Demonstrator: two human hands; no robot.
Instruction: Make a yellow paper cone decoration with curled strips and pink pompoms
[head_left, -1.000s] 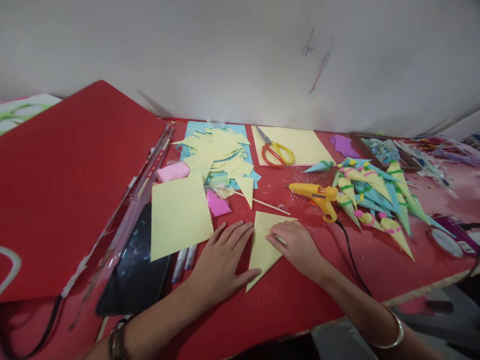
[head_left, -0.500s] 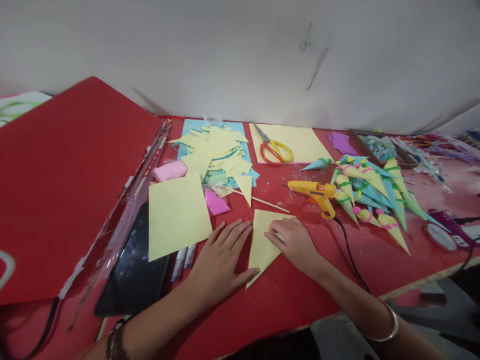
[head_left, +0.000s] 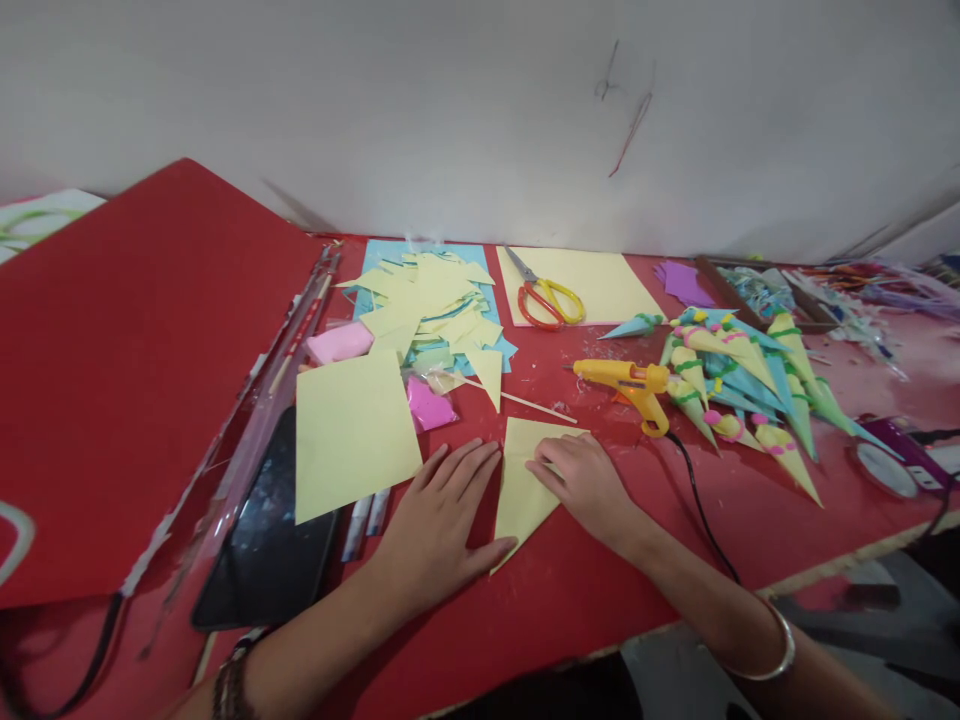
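Two hands on one folded yellow paper [head_left: 521, 490], lying on the red table [head_left: 540, 630]. Left hand [head_left: 442, 525]: palm down, fingers extended, fingertips just beside the paper's left edge — thumb tip overlaps the paper near its bottom point. Right hand [head_left: 585, 485]: fingers curled together over the upper right part, thumb on the paper's face; can't tell if they pinch it. Thin stick [head_left: 536, 406] just beyond the top edge, glue gun [head_left: 634, 385] off to the right, square yellow sheet [head_left: 356, 435] left.
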